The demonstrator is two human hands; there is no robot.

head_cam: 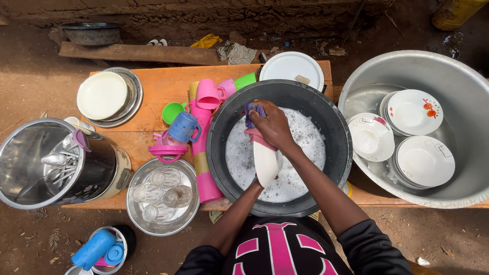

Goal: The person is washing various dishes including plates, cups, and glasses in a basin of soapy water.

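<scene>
Obs., head view. Right hand (pixel 274 127) over black basin (pixel 336 168) of soapy water (pixel 305 147); its fingers curled tight around a purple sponge (pixel 253 112), which sticks out just beyond the fingertips. Sponge pressed against the upper end of a white plate (pixel 267 162) with a pink rim.

Left hand (pixel 256 182): mostly hidden under the plate's lower edge. Its fingers appear to grip the plate from below, holding it tilted above the foam; how far they wrap, cannot tell.

Plate sits between the two sets of fingers, inside the basin, near its middle.

Away from the right fingers, on the far side of the basin: large metal tub (pixel 458 81) with several white plates (pixel 413 112) stacked in it.

To the other side of the fingers, on the orange wooden surface (pixel 163 84): pink cups (pixel 210 94), a blue mug (pixel 184 127), a green cup (pixel 172 112), a tall pink flask (pixel 202 163) lying beside the basin wall, a metal tray of clear glasses (pixel 162 196). Further off: steel pot (pixel 30 153) holding spoons (pixel 58 163), cream plate (pixel 102 95) on a metal dish.

Beyond the fingertips, past the basin rim: white lid (pixel 285 69) with a piece of soap (pixel 303 79) on it
</scene>
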